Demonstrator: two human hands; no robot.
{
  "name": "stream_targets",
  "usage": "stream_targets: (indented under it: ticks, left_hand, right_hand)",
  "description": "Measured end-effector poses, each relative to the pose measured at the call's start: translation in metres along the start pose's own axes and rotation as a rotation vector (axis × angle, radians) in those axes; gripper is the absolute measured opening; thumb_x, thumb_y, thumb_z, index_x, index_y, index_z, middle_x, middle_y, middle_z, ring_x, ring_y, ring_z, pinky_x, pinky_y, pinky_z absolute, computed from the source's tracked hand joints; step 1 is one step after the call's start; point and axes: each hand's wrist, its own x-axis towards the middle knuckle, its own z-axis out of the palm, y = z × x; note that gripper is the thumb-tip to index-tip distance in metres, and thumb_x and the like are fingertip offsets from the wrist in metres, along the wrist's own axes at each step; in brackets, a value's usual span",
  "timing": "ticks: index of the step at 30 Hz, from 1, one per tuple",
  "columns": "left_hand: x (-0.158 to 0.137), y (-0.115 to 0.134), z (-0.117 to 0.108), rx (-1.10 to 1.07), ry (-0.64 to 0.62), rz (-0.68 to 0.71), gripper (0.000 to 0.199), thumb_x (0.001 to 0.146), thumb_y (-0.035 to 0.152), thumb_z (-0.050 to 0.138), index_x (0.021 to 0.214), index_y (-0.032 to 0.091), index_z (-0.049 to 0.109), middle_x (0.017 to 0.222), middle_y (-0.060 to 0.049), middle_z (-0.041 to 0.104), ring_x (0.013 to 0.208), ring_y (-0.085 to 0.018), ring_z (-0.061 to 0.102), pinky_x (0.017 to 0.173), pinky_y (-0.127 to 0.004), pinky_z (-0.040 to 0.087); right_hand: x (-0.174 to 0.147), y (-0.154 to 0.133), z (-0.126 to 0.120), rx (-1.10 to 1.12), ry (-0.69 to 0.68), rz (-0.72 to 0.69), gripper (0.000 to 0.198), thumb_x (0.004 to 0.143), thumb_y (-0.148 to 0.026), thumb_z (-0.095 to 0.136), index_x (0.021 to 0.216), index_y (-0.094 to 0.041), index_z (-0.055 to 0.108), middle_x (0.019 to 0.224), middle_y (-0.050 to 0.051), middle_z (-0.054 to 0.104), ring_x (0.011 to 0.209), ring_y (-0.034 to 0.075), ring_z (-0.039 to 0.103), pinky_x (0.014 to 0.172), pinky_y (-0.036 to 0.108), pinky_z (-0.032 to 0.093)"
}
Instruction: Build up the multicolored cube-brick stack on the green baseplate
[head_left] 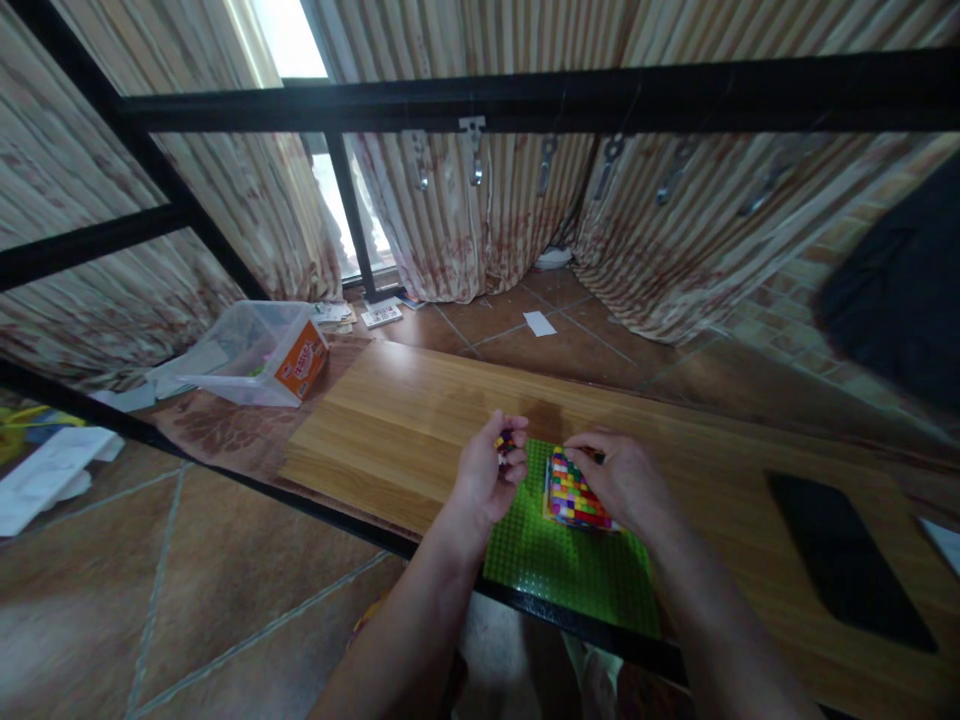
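On the table lies a green studded baseplate. A block of many-coloured toy bricks is built up on its upper part. My left hand hovers at the plate's left edge, palm up, fingers curled round several small loose toy bricks. My right hand is over the upper right of the brick block, thumb and fingertips pinched together at its top edge. Whatever sits between those fingertips is too small to make out.
A clear plastic bin with an orange label stands left of the wooden tabletop. To the right lies a dark flat slab. A black metal bar with hanging hooks crosses in front of striped curtains.
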Motion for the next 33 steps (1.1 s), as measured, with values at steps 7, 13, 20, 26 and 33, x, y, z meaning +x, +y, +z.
stream_targets:
  ticks: [7, 13, 20, 26, 33]
  left_hand:
    - [-0.002, 0.000, 0.005, -0.235, -0.026, -0.044, 0.031, 0.097, 0.024, 0.043, 0.080, 0.009, 0.065, 0.072, -0.006, 0.058, 0.057, -0.006, 0.055, 0.046, -0.012, 0.045]
    - [-0.003, -0.003, 0.010, -0.306, 0.004, -0.016, 0.029, 0.096, 0.024, 0.044, 0.083, 0.010, 0.067, 0.083, -0.011, 0.067, 0.082, -0.015, 0.068, 0.076, -0.025, 0.059]
    - [-0.004, -0.007, 0.012, -0.274, -0.048, 0.020, 0.034, 0.097, 0.030, 0.043, 0.085, 0.010, 0.068, 0.088, -0.011, 0.069, 0.086, -0.016, 0.069, 0.086, -0.027, 0.055]
    - [-0.006, -0.017, 0.017, -0.201, -0.089, 0.058, 0.033, 0.097, 0.032, 0.044, 0.087, 0.012, 0.068, 0.091, -0.009, 0.070, 0.089, -0.015, 0.067, 0.091, -0.028, 0.051]
    - [-0.004, -0.022, 0.013, -0.124, 0.028, 0.073, 0.020, 0.090, 0.023, 0.056, 0.078, 0.011, 0.066, 0.079, -0.005, 0.065, 0.070, -0.009, 0.063, 0.067, -0.019, 0.050]
  right_hand:
    - [0.000, 0.004, 0.003, -0.068, 0.002, 0.026, 0.020, 0.083, -0.025, 0.056, 0.079, -0.027, 0.076, 0.085, 0.004, 0.076, 0.080, 0.023, 0.069, 0.077, 0.036, 0.049]
    - [-0.004, 0.011, 0.003, -0.150, 0.096, -0.050, 0.017, 0.081, -0.029, 0.060, 0.085, -0.027, 0.076, 0.094, 0.006, 0.075, 0.087, 0.026, 0.068, 0.083, 0.041, 0.051]
    - [-0.019, -0.036, -0.012, 0.222, 0.103, -0.053, 0.022, 0.090, -0.038, 0.055, 0.091, -0.027, 0.074, 0.095, 0.004, 0.075, 0.086, 0.021, 0.069, 0.080, 0.033, 0.052]
    - [-0.025, -0.063, 0.007, 0.266, 0.068, -0.025, 0.012, 0.084, -0.028, 0.062, 0.089, -0.026, 0.073, 0.094, 0.004, 0.075, 0.082, 0.021, 0.069, 0.079, 0.034, 0.052]
    - [-0.024, -0.050, -0.001, 0.374, 0.086, 0.008, 0.015, 0.088, -0.031, 0.059, 0.092, -0.026, 0.072, 0.096, 0.003, 0.075, 0.086, 0.020, 0.070, 0.080, 0.032, 0.052]
